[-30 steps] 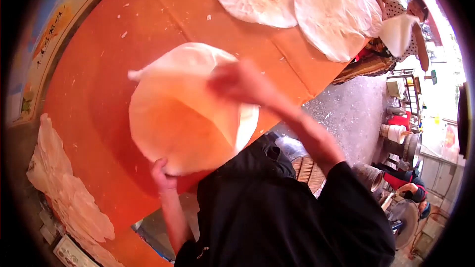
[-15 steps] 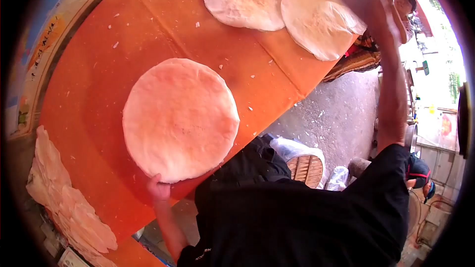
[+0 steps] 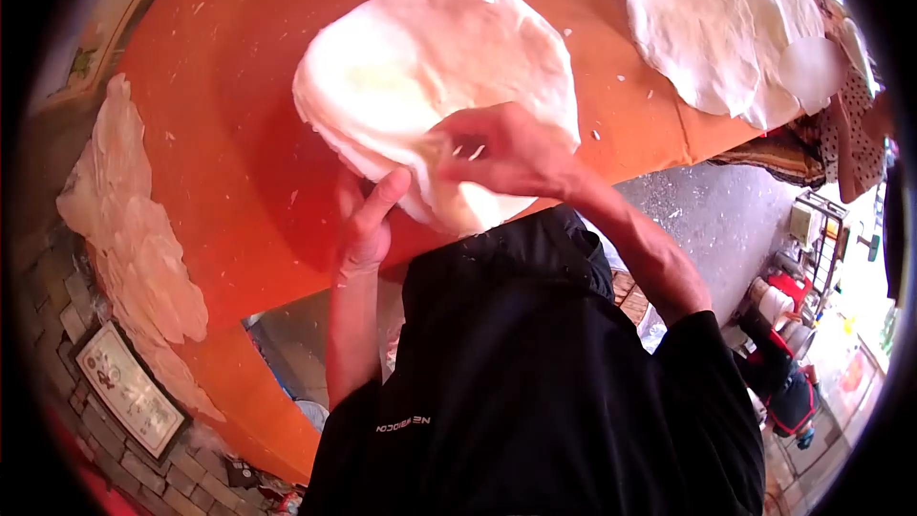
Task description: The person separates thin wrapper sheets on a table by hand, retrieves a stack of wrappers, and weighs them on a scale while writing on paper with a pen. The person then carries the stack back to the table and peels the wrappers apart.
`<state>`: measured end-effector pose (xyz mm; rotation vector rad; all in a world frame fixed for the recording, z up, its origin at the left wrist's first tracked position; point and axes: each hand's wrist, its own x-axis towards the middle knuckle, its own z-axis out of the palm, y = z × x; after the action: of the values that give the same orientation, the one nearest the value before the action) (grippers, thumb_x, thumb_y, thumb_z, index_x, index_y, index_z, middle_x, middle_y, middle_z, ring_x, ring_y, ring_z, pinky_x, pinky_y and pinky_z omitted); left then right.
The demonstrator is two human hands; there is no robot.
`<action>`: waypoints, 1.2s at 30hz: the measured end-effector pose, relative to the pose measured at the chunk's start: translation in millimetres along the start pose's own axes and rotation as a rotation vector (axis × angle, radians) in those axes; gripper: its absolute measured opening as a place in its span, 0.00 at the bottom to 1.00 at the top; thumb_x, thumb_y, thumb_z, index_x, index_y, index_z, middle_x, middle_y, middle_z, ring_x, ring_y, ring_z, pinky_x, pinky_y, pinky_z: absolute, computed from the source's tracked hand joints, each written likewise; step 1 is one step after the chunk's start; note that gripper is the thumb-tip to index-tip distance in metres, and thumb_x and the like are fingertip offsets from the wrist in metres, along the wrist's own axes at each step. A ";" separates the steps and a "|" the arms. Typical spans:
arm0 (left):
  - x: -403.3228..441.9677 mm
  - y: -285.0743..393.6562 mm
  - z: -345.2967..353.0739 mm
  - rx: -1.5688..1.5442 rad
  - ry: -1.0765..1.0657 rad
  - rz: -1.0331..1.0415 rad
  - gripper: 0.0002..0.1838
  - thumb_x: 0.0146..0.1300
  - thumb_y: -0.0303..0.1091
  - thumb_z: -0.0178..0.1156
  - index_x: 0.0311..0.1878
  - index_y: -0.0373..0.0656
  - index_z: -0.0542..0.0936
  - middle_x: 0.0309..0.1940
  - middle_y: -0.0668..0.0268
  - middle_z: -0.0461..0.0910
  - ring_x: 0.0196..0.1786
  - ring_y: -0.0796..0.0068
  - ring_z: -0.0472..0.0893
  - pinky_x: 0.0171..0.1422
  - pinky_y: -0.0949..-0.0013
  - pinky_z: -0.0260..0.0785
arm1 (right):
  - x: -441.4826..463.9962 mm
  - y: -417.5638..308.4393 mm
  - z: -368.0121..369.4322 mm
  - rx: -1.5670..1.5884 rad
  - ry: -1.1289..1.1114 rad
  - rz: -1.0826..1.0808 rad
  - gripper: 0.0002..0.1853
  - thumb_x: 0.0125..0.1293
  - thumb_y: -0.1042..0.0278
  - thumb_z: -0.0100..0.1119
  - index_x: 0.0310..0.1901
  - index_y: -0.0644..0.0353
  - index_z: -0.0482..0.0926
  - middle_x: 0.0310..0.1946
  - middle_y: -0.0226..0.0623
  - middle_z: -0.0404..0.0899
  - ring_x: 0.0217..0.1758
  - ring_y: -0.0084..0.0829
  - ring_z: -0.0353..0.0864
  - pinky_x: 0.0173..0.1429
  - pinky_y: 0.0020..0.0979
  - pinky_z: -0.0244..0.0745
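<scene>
In front of me on the orange tabletop (image 3: 229, 143) lies a round stack of thin, pale dough sheets (image 3: 458, 38). Its near left edge is lifted and folded in a ridge. My left hand (image 3: 368, 220) grips that edge, thumb on top and fingers partly hidden underneath. My right hand (image 3: 506, 153) reaches over the near part of the stack, its fingers bent in a pinch on the dough at the fold. Its fingertips are partly blurred.
Several overlapping flat dough sheets (image 3: 688, 29) lie at the upper right. Beside them shows another person's dotted sleeve (image 3: 855, 134). A ragged pile of dough sheets (image 3: 143, 229) lines the left table edge. Another person (image 3: 788, 401) is in the right background.
My right hand has come back from the sheets at the upper right to the stack. The stack's near edge, flat before, is now lifted and folded, with my left hand gripping it.
</scene>
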<state>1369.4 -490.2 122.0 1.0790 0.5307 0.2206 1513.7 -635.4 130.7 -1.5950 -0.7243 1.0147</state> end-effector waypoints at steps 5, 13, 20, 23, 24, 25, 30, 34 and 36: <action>-3.7 -6.2 -3.4 -0.066 0.033 -0.034 0.33 0.56 0.30 0.61 0.65 0.35 0.62 0.57 0.61 0.69 0.61 0.69 0.67 0.66 0.66 0.58 | 9.5 -4.9 7.5 -0.043 0.079 0.149 0.14 0.51 0.69 0.59 0.40 0.67 0.81 0.27 0.39 0.80 0.32 0.27 0.78 0.38 0.28 0.73; -16.2 -27.7 -39.6 -0.123 0.339 -0.164 0.30 0.48 0.25 0.54 0.60 0.36 0.69 0.52 0.62 0.74 0.55 0.65 0.73 0.62 0.62 0.65 | 31.6 34.8 24.5 -0.395 0.234 -0.177 0.06 0.54 0.71 0.57 0.26 0.66 0.80 0.16 0.50 0.75 0.17 0.42 0.76 0.26 0.36 0.74; -25.8 -82.1 -115.8 -0.332 0.397 -0.283 0.29 0.49 0.27 0.51 0.59 0.33 0.68 0.51 0.61 0.75 0.52 0.66 0.76 0.56 0.62 0.71 | -11.2 -49.2 -165.6 -0.039 0.522 -0.011 0.10 0.62 0.69 0.57 0.40 0.66 0.82 0.28 0.32 0.81 0.28 0.22 0.79 0.33 0.25 0.76; -17.2 -98.9 -128.4 -0.405 0.285 -0.251 0.30 0.48 0.27 0.51 0.59 0.36 0.68 0.53 0.61 0.74 0.55 0.63 0.74 0.60 0.59 0.69 | -22.7 -93.5 -259.6 -0.411 0.593 -0.208 0.12 0.60 0.64 0.57 0.41 0.63 0.81 0.27 0.24 0.77 0.27 0.15 0.73 0.30 0.19 0.68; -14.9 -98.2 -124.7 -0.406 0.276 -0.242 0.30 0.48 0.27 0.51 0.59 0.36 0.68 0.53 0.61 0.74 0.55 0.63 0.74 0.60 0.59 0.69 | -25.0 -119.2 -284.3 -0.345 0.537 -0.192 0.12 0.60 0.65 0.57 0.41 0.61 0.81 0.28 0.25 0.77 0.27 0.16 0.73 0.30 0.20 0.69; -14.9 -97.6 -120.0 -0.421 0.354 -0.263 0.30 0.48 0.27 0.51 0.60 0.38 0.68 0.55 0.61 0.73 0.58 0.61 0.72 0.62 0.57 0.67 | -20.1 -148.4 -297.7 -0.720 0.619 -0.153 0.12 0.62 0.63 0.56 0.42 0.59 0.81 0.30 0.28 0.80 0.30 0.23 0.77 0.34 0.27 0.74; -17.5 -63.6 -73.8 -0.454 0.424 -0.330 0.17 0.50 0.28 0.53 0.46 0.40 0.75 0.43 0.63 0.76 0.51 0.64 0.74 0.56 0.57 0.69 | 16.3 -228.6 -331.6 -1.126 0.939 -0.361 0.06 0.60 0.73 0.52 0.27 0.61 0.76 0.19 0.32 0.74 0.20 0.22 0.74 0.24 0.27 0.69; -27.0 -72.7 -79.6 -0.405 0.364 -0.230 0.32 0.51 0.25 0.53 0.64 0.42 0.65 0.58 0.63 0.70 0.62 0.60 0.68 0.64 0.54 0.64 | 55.8 -187.7 -355.1 -1.369 0.925 -0.290 0.07 0.58 0.67 0.56 0.33 0.61 0.76 0.24 0.36 0.76 0.25 0.26 0.76 0.29 0.29 0.71; -28.3 -71.1 -77.4 -0.461 0.351 -0.218 0.36 0.51 0.25 0.53 0.68 0.42 0.59 0.65 0.62 0.63 0.66 0.59 0.63 0.69 0.54 0.58 | 77.4 -141.1 -340.8 -1.481 0.797 -0.199 0.12 0.56 0.63 0.59 0.38 0.60 0.76 0.27 0.39 0.77 0.29 0.29 0.77 0.33 0.30 0.72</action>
<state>1299.7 -475.0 39.9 0.5288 0.8591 0.3241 1858.4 -686.8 274.1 -2.7671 -1.0657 -0.6047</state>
